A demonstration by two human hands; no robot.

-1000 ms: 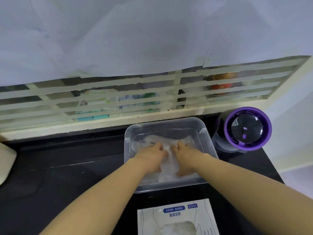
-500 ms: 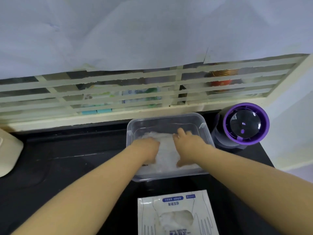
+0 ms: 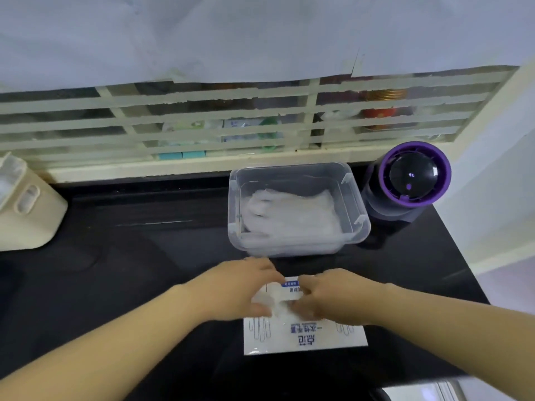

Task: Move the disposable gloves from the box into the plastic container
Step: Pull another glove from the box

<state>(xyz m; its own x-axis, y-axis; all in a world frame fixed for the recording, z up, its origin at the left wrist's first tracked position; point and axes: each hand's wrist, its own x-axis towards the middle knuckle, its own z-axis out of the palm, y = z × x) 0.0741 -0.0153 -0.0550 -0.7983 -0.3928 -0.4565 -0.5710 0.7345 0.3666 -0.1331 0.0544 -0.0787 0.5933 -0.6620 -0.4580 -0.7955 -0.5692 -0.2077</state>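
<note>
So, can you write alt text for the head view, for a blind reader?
The left hand and right hand meet at the opening of a glove box on a black counter. Behind it, a clear container holds a pile of gloves.

The box point(image 3: 304, 334) lies on the desk point(image 3: 130, 270) nearest me, with my left hand point(image 3: 240, 287) and right hand point(image 3: 330, 299) side by side on its far end. Just behind them sits the plastic container point(image 3: 292, 169), with gloves point(image 3: 289, 215) heaped in it. A round appliance point(image 3: 411, 180) stands just right of the container, and a tub point(image 3: 26, 209) well off to the left. A barred window point(image 3: 202, 117) runs behind everything.
</note>
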